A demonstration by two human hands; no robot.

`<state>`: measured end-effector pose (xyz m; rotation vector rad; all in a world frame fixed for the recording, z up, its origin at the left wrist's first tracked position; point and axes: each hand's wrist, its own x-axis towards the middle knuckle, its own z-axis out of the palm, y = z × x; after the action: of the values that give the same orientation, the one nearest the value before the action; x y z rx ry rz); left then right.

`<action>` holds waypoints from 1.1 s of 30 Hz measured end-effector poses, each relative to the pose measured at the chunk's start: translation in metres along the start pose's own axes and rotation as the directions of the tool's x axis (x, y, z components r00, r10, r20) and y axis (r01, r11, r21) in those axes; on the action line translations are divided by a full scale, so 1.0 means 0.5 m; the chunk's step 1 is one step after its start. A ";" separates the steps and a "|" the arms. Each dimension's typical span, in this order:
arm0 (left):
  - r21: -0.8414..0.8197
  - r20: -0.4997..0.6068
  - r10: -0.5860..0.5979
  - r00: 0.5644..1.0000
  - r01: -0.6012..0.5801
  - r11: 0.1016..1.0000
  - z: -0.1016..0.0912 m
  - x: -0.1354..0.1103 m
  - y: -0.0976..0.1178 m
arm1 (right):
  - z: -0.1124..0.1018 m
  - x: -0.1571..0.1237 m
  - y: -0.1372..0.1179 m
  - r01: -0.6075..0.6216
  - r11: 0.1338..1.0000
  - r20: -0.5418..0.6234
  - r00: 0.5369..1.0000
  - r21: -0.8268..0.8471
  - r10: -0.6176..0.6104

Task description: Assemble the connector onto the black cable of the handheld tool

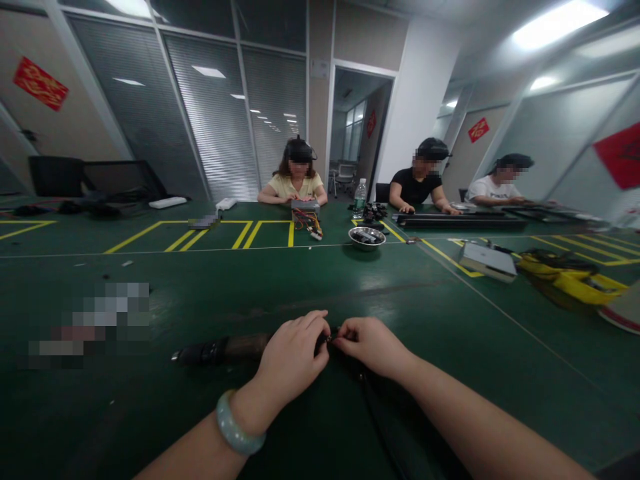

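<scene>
My left hand (295, 360) and my right hand (367, 345) meet near the front of the green table (320, 287), fingers pinched together on a small dark part between them. A dark, long cylindrical object (220, 349) lies on the table and runs left from under my left hand. A dark strap or cable (373, 407) trails from the hands toward me. A pale green bangle (234, 427) sits on my left wrist. What the fingertips pinch is too small to name.
Three other people sit at the far side of the table. A metal bowl (367, 237), a water bottle (359, 197), bundled wires (309, 223), a white box (487, 260) and a yellow tool (570, 279) lie further back. Yellow tape lines mark the table.
</scene>
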<state>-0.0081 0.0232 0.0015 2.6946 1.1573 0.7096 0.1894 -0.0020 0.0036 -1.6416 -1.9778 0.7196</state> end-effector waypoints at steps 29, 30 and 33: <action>-0.002 0.011 -0.001 1.000 0.001 1.000 -0.006 0.001 0.004 | -0.002 -0.002 -0.007 0.004 0.999 -0.003 1.000 -0.038 -0.005; -0.001 0.011 0.000 1.000 0.000 1.000 -0.005 0.001 0.004 | -0.003 -0.002 -0.008 0.001 0.999 0.001 1.000 -0.037 -0.001; -0.005 0.013 0.003 1.000 -0.003 1.000 -0.004 0.000 0.004 | -0.005 -0.003 -0.010 0.005 0.999 0.002 1.000 -0.037 -0.005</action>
<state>-0.0075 0.0217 0.0041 2.6929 1.1475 0.6940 0.1874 -0.0038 0.0087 -1.6575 -2.0071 0.6877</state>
